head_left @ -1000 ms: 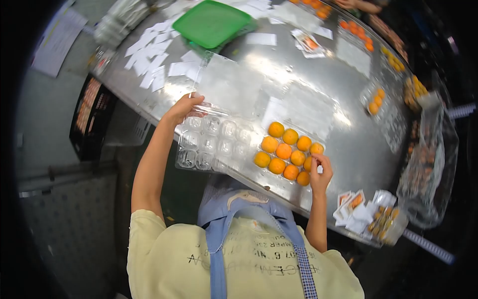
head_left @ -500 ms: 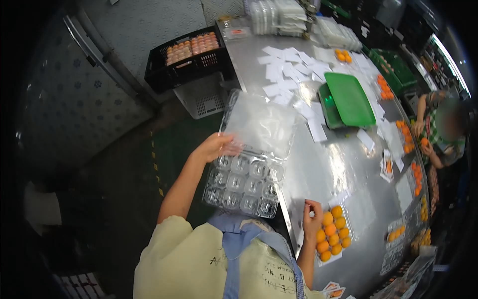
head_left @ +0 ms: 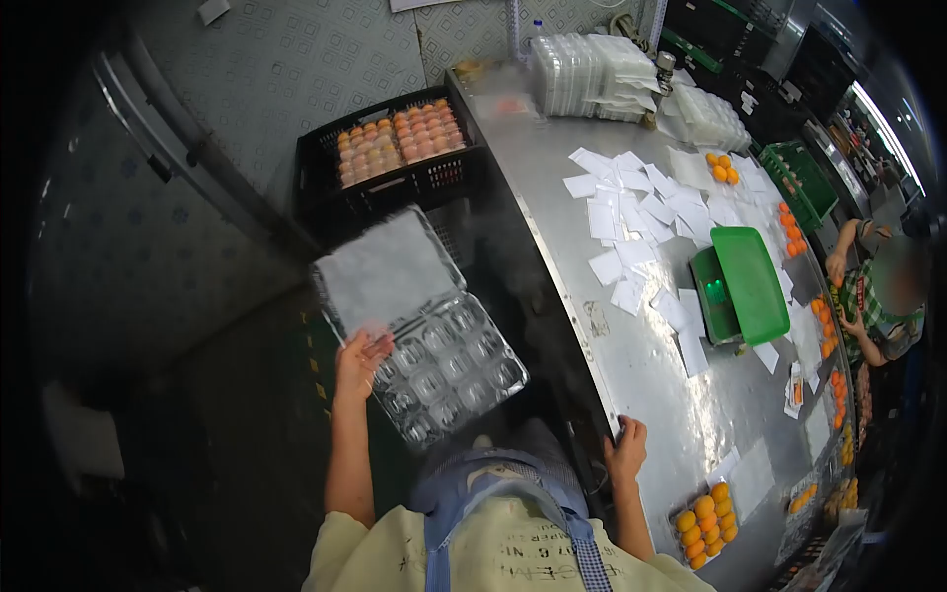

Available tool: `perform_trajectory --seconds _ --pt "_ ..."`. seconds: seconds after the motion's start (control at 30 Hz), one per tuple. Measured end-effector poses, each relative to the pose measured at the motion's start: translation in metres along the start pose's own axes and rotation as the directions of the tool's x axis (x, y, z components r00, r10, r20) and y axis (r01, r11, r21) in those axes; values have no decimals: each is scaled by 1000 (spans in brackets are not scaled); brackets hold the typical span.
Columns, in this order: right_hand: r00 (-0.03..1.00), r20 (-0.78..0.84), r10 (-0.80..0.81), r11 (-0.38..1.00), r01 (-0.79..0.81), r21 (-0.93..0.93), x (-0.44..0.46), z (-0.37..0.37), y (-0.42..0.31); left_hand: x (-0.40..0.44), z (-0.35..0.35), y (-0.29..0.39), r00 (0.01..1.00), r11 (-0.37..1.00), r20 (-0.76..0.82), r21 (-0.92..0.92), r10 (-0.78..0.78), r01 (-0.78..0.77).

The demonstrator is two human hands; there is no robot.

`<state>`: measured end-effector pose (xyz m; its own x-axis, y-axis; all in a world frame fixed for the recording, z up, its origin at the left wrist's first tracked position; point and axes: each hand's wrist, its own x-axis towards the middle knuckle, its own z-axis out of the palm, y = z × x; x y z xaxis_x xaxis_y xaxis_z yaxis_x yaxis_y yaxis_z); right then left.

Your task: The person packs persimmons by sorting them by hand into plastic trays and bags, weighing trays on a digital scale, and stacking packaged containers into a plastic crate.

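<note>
My left hand [head_left: 363, 363] grips a clear plastic clamshell fruit box [head_left: 449, 370] by its left side, at the fold between lid and base. The box hangs opened out beside the table, its moulded cups without fruit and its lid tilted away from me. My right hand [head_left: 625, 451] is at the near edge of the metal table [head_left: 582, 326], its fingers curled; whatever they may hold is hidden. Beyond that hand, a box of orange fruit [head_left: 706, 526] sits on the table near my right forearm.
White paper sheets [head_left: 641, 212] lie scattered around a green bin with a tilted lid [head_left: 755, 286]. Stacked clear boxes [head_left: 592, 77] stand at the far end. A black crate [head_left: 395, 148] of packed fruit is at the left. Across the table, a person [head_left: 873, 296] handles fruit.
The clamshell box in my left hand has swung left and turned, away from the table edge. My view has shifted. My right hand is now at the table's edge, farther from the fruit box.
</note>
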<state>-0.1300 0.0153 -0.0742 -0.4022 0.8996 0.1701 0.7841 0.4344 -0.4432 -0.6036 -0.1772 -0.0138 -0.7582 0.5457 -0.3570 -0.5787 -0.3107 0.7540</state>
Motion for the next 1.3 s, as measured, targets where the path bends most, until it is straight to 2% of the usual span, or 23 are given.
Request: perform_trajectory --seconds 0.07,0.17,0.3,0.43,0.57,0.67,0.73,0.77,0.8,0.83,0.9,1.0,1.1,1.17,1.23,1.3 --pt "999 30 45 998 -44 -34 3 -1 -5 25 13 13 988 988 11 -27 153 -153" --pt "990 66 128 992 -126 -27 12 -6 -14 75 48 43 980 979 -8 -47 198 -198" --pt "981 66 181 983 -179 -37 19 -5 -17 150 103 76 963 966 68 -28 259 -258" --pt "947 107 303 953 -300 -47 19 -3 -13 212 184 116 904 902 75 67 421 -426" --pt "937 115 330 944 -325 -57 32 -11 -24 276 255 143 851 828 105 197 515 -525" --pt "943 32 332 942 -329 -67 34 -6 -23 318 333 159 781 721 207 300 590 -624" --pt "934 -20 357 929 -357 -96 32 1 -21 344 385 164 754 677 182 345 632 -651" --pt "915 -42 402 909 -404 -102 26 10 -16 379 402 166 710 634 227 327 667 -701" --pt "883 67 464 883 -454 -122 18 11 -10 414 418 168 663 592 272 303 698 -747" --pt "835 170 524 851 -504 -147 17 12 -6 437 441 169 630 517 299 378 717 -768" --pt "833 121 540 839 -524 -146 27 4 -19 470 490 165 567 356 371 501 736 -789" --pt "796 5 605 780 -592 -202 38 4 -35 479 575 154 356 -84 515 650 780 -755" --pt "723 -118 681 692 -688 -220 56 10 -52 503 653 125 272 -242 616 621 739 -746" --pt "635 -147 758 585 -762 -278 63 20 -57 531 697 93 64 -400 708 468 703 -788" --pt "576 -263 774 515 -814 -268 76 27 -66 571 733 45 -25 -507 797 360 604 -784" --pt "525 -332 784 440 -847 -298 68 44 -59 598 754 -18 129 -564 892 380 433 -733"
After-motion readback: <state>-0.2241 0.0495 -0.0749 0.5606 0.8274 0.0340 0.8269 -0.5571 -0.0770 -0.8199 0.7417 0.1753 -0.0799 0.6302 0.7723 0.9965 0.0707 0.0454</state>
